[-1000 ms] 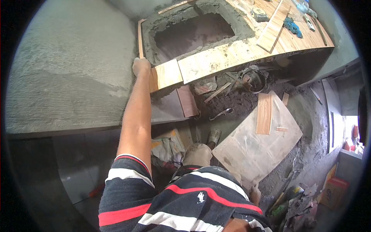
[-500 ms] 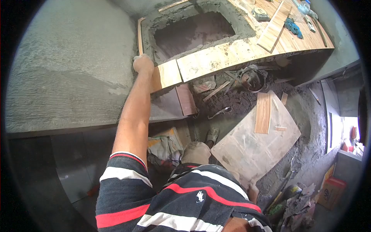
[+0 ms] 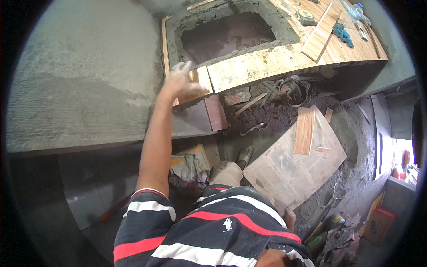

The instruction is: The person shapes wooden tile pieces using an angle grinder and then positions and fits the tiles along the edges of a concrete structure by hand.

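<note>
My left hand (image 3: pixel 181 82), its fingers spread and a little blurred, is over the wood-look tile piece (image 3: pixel 202 78) at the counter's front left corner. A narrow wood-look strip (image 3: pixel 165 44) runs along the wall just beyond it. The long front tile (image 3: pixel 253 64) lies to the right of the corner piece, with a thin gap between them. Behind is a rectangular opening (image 3: pixel 229 38) framed by wet grey mortar. My right hand (image 3: pixel 290 219) is low beside my body, near the bottom edge of the large board, its fingers mostly hidden.
On the counter's right lie a loose plank (image 3: pixel 321 33), a tape measure (image 3: pixel 306 18), a blue cloth (image 3: pixel 342 35) and a bottle (image 3: pixel 356 11). Below are a bucket (image 3: pixel 292 92), a large board (image 3: pixel 289 173) with a cut tile (image 3: pixel 304 131), and a cardboard box (image 3: pixel 379 224).
My left hand has left the wall-side corner, moved right over the corner tile, and its fingers have opened from a closed shape. My right hand has hardly moved.
</note>
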The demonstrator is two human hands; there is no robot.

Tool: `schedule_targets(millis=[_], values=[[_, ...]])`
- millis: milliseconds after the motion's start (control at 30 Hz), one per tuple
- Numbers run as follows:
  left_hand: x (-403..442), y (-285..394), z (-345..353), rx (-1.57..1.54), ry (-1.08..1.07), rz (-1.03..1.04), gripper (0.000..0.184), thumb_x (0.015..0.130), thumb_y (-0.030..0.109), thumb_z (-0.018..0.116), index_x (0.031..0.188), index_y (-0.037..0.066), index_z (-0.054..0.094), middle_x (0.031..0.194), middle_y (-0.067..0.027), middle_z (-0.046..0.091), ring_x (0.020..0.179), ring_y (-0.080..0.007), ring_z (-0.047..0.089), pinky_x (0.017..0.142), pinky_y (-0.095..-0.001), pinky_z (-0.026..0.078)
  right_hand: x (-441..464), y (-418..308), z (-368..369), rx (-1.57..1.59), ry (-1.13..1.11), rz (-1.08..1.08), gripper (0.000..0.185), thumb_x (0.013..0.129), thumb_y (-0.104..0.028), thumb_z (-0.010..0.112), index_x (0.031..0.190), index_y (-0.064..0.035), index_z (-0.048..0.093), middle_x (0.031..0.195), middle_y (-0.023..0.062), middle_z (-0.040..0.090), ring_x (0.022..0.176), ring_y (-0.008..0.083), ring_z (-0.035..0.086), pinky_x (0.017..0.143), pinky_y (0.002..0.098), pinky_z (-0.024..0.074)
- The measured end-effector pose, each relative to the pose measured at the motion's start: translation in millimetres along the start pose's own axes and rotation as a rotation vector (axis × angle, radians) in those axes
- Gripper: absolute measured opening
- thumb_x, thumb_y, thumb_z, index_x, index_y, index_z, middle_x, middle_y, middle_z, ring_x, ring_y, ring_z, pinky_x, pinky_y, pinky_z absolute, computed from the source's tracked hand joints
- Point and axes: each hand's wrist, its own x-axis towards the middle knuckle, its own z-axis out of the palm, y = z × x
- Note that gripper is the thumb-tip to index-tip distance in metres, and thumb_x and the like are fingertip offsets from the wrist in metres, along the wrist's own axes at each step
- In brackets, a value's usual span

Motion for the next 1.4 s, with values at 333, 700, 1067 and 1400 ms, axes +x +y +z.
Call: schedule_targets(millis=[333,700,1067,1400], values=[[-39,21,38,0.169,0.124,0.203,0.127,0.057,0.039,0.098,0.162,0.009,0.033,0.156,-0.0181,0.043,0.148,-0.0380,0.039,0.118,-0.0553,0.034,19,-15,-33,0.440,0.059,0.217,0.032,0.097,-0.032,0.062,0.106,-0.0016,0.068,0.075,0.0181,0.067,0.059,0.0288,0.065,0.053,0.0438,0.0507],[-47,32,25,0.166,0.042,0.179,0.122,0.058,0.040,0.097,0.160,0.009,0.038,0.158,-0.0181,0.042,0.148,-0.0357,0.039,0.116,-0.0542,0.034,24,-24,-28,0.573,0.071,0.219,0.046,0.091,-0.042,0.066,0.093,0.0042,0.069,0.069,0.0127,0.065,0.052,0.0240,0.060,0.051,0.0392,0.0472],[-51,27,30,0.158,0.042,0.235,0.113,0.062,0.037,0.095,0.160,0.024,0.041,0.160,-0.0230,0.038,0.148,-0.0415,0.036,0.116,-0.0592,0.031,31,-33,-19,0.455,-0.059,0.277,0.031,0.071,-0.011,0.071,0.101,-0.0059,0.070,0.087,0.0250,0.069,0.074,0.0431,0.069,0.063,0.0532,0.0546],[-41,35,49,0.098,0.167,0.234,0.097,0.070,0.019,0.085,0.154,0.005,0.041,0.159,-0.0174,0.041,0.145,-0.0394,0.039,0.116,-0.0607,0.030,47,-52,-31,0.648,-0.004,0.326,0.029,0.071,-0.013,0.072,0.098,-0.0062,0.070,0.079,0.0203,0.067,0.073,0.0432,0.067,0.063,0.0555,0.0523]])
